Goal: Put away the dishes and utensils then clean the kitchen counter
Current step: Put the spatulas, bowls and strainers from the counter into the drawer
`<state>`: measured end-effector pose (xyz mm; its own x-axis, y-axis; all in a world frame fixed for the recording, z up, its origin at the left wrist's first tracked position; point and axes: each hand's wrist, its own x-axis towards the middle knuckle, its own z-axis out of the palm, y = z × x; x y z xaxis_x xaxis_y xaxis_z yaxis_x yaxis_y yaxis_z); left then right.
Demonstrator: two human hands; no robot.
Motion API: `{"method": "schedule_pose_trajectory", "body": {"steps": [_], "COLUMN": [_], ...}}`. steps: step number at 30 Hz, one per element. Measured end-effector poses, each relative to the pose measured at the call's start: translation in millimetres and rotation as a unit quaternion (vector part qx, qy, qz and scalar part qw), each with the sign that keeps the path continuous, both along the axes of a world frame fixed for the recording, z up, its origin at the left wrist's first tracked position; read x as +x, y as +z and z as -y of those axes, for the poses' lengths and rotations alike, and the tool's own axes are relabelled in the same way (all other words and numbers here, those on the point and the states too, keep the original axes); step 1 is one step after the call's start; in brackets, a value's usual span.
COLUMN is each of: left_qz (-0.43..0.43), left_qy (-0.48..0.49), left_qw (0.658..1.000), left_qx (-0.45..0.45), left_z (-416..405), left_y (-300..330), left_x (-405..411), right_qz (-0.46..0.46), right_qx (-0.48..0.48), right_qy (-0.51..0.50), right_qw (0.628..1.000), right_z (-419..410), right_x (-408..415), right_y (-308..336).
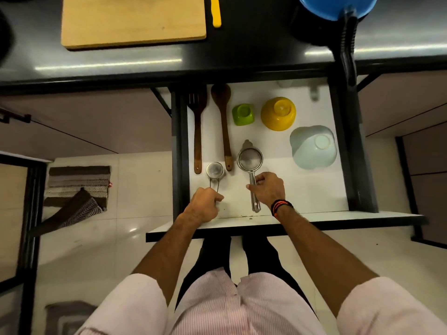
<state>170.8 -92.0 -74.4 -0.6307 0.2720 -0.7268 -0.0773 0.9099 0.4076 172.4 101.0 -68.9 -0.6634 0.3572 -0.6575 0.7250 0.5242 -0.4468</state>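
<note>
Two wooden utensils, two metal strainers and three upturned bowls lie in the open white drawer [302, 199]. Counted left to right: slotted wooden spatula [198, 131], wooden spoon [223, 122], green bowl [243, 114], yellow bowl [278, 113], pale blue bowl [313, 147]. Spatula and spoon lie parallel, handles toward 6 o'clock, not touching. All three bowls sit base up, apart from one another.

Small strainer [215, 170]: round mesh cup, wire loop handle running toward 6 o'clock, sitting just beside the spoon's handle end. Left hand [205, 204] reaches in from 7 o'clock, fingers curled, pinching the wire handle at its near end.

Large strainer [249, 158]: steel rim, fine mesh, small hook tab at 12 o'clock, flat steel handle toward 6 o'clock. It lies at drawer centre, between the spoon and the pale blue bowl. Right hand [268, 188] comes in from 5 o'clock, knuckles up, thumb and fingers closed round the handle mid-length; the handle end shows below the hand. Black and orange bands sit on that wrist.

One wooden cutting board [133, 19] rests on the dark counter [242, 56] at 11 o'clock, a yellow utensil handle [215, 12] just beside its right edge. One blue pan [338, 6] sits at 1 o'clock, its black handle overhanging the drawer.

One striped mat [77, 189] lies on the floor at 9 o'clock.
</note>
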Motion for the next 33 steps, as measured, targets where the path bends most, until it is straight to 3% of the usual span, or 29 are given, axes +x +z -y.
{"method": "schedule_pose_trajectory", "body": {"steps": [4, 8, 14, 23, 33], "left_qz": [0.015, 0.016, 0.029, 0.020, 0.026], "left_qy": [0.034, 0.051, 0.061, 0.070, 0.063], "left_qw": [0.999, 0.998, 0.997, 0.997, 0.997], "left_qx": [0.020, 0.028, 0.028, 0.030, 0.023], "left_z": [-1, 0, 4, 10, 7], "left_y": [1, 1, -1, -2, -5], "left_x": [1, 3, 4, 5, 5], "right_qz": [0.017, -0.057, -0.043, -0.003, 0.034], "right_qx": [0.034, 0.072, 0.190, 0.223, 0.187], "right_qy": [0.035, -0.003, 0.199, 0.347, 0.337], "right_qw": [0.999, 0.996, 0.960, 0.911, 0.922], "right_z": [1, 4, 9, 10, 6], "right_x": [3, 5, -1, 4, 11], "right_y": [-2, 1, -3, -14, -15]}}
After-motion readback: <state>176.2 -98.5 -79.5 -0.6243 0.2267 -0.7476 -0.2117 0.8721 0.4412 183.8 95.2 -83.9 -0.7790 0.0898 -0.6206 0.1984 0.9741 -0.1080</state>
